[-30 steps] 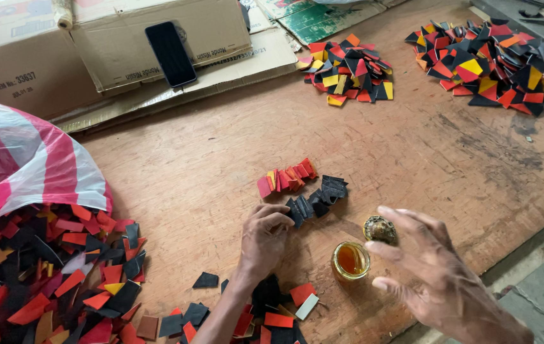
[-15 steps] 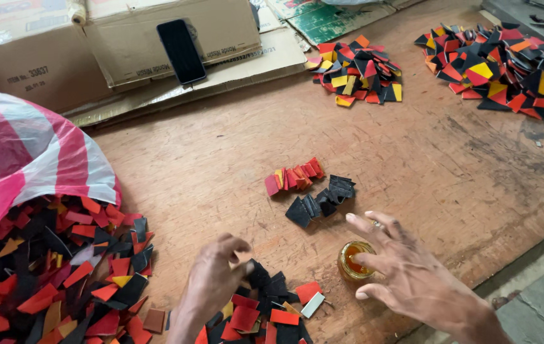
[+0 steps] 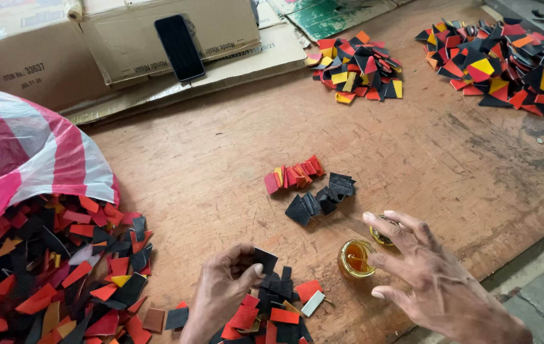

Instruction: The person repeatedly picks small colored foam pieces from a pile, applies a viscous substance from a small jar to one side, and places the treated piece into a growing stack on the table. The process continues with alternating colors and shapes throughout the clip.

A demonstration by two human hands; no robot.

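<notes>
My left hand (image 3: 224,286) pinches a small black piece (image 3: 264,259) lifted off a little heap of red and black pieces (image 3: 272,312) at the table's near edge. My right hand (image 3: 428,277) hovers with fingers spread just right of a small open tin of amber glue (image 3: 355,258); its lid (image 3: 380,237) lies partly hidden behind my fingers. Beyond the tin lie a row of red pieces (image 3: 294,173) and a row of black pieces (image 3: 320,199), fanned out on the wooden table (image 3: 221,153).
A big pile of red, black and yellow pieces (image 3: 49,274) spills from a striped pink-and-white plastic bag (image 3: 23,153) at left. Two more mixed piles (image 3: 358,67) (image 3: 501,60) lie at the back. Cardboard boxes (image 3: 113,38) hold a black phone (image 3: 179,46). The table edge is at right.
My left hand has drawn back from the black row to the near heap and picked up a black piece. My right hand has slid slightly nearer, beside the tin.
</notes>
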